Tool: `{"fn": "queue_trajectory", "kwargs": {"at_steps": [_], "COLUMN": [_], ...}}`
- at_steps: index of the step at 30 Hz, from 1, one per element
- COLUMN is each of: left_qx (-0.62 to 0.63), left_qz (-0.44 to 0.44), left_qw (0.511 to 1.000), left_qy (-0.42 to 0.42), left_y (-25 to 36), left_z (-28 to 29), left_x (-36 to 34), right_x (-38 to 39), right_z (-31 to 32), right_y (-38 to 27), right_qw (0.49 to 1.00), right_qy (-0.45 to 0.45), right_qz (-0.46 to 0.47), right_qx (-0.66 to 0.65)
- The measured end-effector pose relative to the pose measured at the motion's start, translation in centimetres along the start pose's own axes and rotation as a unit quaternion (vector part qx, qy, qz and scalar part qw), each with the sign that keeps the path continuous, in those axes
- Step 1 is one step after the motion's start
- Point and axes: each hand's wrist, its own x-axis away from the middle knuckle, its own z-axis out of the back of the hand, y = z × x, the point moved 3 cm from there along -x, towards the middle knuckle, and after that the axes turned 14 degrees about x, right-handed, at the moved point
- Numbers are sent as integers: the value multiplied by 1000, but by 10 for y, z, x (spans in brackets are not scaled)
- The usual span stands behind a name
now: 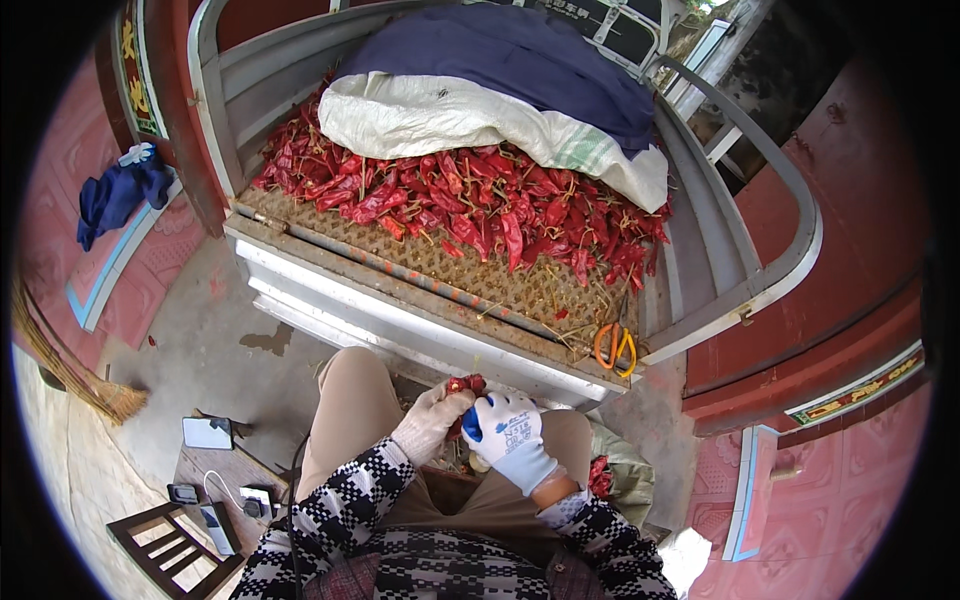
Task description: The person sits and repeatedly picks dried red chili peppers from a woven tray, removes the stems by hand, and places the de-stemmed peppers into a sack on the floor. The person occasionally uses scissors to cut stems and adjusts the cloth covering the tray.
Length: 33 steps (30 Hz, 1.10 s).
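Note:
In front of my lap, my left hand (432,420), in an off-white knitted glove, is closed around dried red chili peppers (466,384) whose tops stick out above the fingers. My right hand (508,432), in a white glove with blue on it, is pressed against the same peppers from the right, its fingers curled. Its fingertips are partly hidden, and I cannot tell how many peppers lie between the hands. Beyond them, a large heap of dried red chilies (440,195) lies on a truck bed (390,260).
A white sack (420,115) and dark blue cloth (500,50) cover the heap's back. Orange-handled scissors (614,350) lie at the bed's right corner. A pale green sack (622,470) with chilies stands by my right leg. At left are a wooden stool (205,470) with devices and a broom (110,400).

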Motion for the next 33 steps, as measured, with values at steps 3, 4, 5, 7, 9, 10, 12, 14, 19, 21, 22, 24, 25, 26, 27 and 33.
{"fn": "queue_trajectory", "kwargs": {"at_steps": [3, 4, 5, 7, 9, 10, 12, 14, 19, 21, 22, 24, 25, 26, 27, 33], "left_qx": [34, 49, 57, 40, 72, 67, 57, 44, 19, 28, 32, 9, -1, -3, -5, 27], "left_qz": [29, 36, 41, 4, -10, 0, 20, 27, 63, 64, 64, 63, 62, 52, 41, -7], "left_qw": [999, 998, 998, 999, 997, 997, 996, 997, 997, 997, 997, 997, 998, 998, 999, 999], "left_qy": [-8, -13, 1, -25, -33, -42, -59, -65, -43, -41, -43, -31, -25, -26, -27, 16], "left_y": [2, 4, 6, 5, -2, -2, -1, 4, 7, 7, 8, 11, 11, 11, 12, 10], "left_z": [0, -1, -4, 2, 14, 14, 17, 3, 7, 5, 2, -2, -3, -3, -2, -3], "left_x": [1, 3, 3, 2, -5, -6, -6, -1, 3, 6, 6, 6, 5, 6, 6, 6], "right_x": [0, -1, -2, -1, -3, -5, -9, -14, -22, -24, -22, -16, -13, -12, -11, -10], "right_z": [1, 6, 9, 18, 19, 15, 5, -1, 18, 26, 29, 30, 29, 26, 22, -16], "right_y": [1, 1, 3, 15, 33, 36, 41, 34, 27, 22, 20, 15, 13, 12, 12, -1], "right_qw": [998, 997, 995, 987, 939, 915, 855, 842, 933, 960, 970, 976, 976, 965, 952, 749], "right_qy": [21, 20, 28, -4, -37, -19, 19, 8, 46, 76, 97, 130, 138, 137, 138, 92], "right_qz": [51, 63, 78, 6, -155, -174, -203, -163, -21, 14, 26, 3, -18, -45, -73, -242], "right_qx": [-19, -40, -60, -162, -306, -363, -477, -515, -358, -271, -223, -172, -170, -218, -265, -610]}}
